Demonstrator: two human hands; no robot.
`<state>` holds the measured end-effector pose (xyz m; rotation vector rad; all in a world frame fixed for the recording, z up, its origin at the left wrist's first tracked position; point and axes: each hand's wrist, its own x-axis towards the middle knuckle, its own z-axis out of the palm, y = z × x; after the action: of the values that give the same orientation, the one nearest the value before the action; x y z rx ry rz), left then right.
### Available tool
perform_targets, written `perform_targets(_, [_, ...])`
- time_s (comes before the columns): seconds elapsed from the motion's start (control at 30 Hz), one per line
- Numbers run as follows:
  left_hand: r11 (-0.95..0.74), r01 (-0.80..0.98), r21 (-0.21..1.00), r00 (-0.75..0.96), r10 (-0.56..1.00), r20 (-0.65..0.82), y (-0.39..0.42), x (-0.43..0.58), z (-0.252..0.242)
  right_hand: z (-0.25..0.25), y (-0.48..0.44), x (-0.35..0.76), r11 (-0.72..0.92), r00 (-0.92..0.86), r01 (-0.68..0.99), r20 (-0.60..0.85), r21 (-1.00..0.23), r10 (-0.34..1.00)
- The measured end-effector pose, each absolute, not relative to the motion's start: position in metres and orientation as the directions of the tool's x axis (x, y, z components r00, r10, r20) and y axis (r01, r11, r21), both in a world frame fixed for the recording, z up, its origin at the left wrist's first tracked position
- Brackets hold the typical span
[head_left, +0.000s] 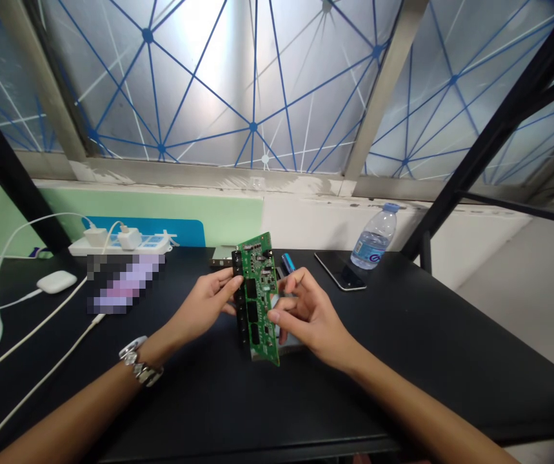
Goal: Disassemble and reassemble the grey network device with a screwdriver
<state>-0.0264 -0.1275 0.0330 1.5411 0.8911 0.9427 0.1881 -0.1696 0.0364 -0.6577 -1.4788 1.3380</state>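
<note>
A green circuit board (263, 293) with black chips and a row of black connectors along its left edge is held up over the black desk, tilted. My left hand (216, 293) grips its connector edge, thumb in front and fingers behind. On the other side my right hand (308, 316) pinches the right edge between thumb and fingers. Behind the board, partly hidden, lie a flat metallic box (222, 256), a blue cylindrical object (287, 263) and a grey flat thing (289, 341) that I cannot make out.
A dark phone (339, 270) lies to the right, beside a water bottle (374, 238). On the left are a power strip (160, 243) with chargers, a white earphone case (57, 281), a blurred-out phone (126, 283) and loose white cables (39, 335). Black frame posts (480, 154) flank the desk.
</note>
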Motion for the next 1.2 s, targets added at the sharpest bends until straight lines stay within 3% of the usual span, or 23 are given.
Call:
perform_targets(0.33, [-0.116,0.026,0.993,0.351,0.931,0.100,-0.126,-0.026,0.028,0.034,-0.169,0.188,0.165,-0.420,-0.080,0.183,-0.983,0.889])
perform_targets(0.63, [0.057,-0.115,0.992,0.428,0.904,-0.002,-0.123,-0.034,0.031,0.033,-0.159,0.195,0.256,-0.319,-0.052,0.259,-0.965,0.912])
perform_targets(1.2, [0.017,-0.259,0.966,0.496,0.860,0.118,-0.128,-0.034,0.034,0.023,-0.148,0.196,0.185,-0.303,0.044,0.163,-0.982,0.939])
